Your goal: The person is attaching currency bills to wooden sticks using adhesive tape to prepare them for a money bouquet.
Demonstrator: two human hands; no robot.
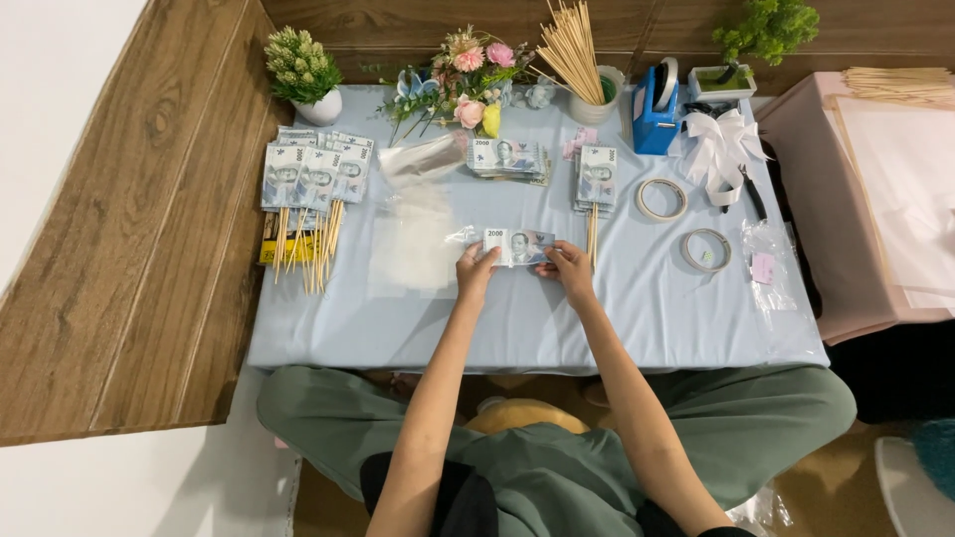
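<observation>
Gripping a banknote (518,246), left hand (476,268) and right hand (569,270) hide its edges.

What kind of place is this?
Probably a home craft corner, on the floor. A person sits at a low table holding a banknote in both hands, with banknotes on sticks, tape rolls and flowers around.

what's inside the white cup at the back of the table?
The white cup holds a fanned bundle of wooden sticks, with something green at the rim. The sticks' lower ends and the cup's bottom are hidden.
</observation>
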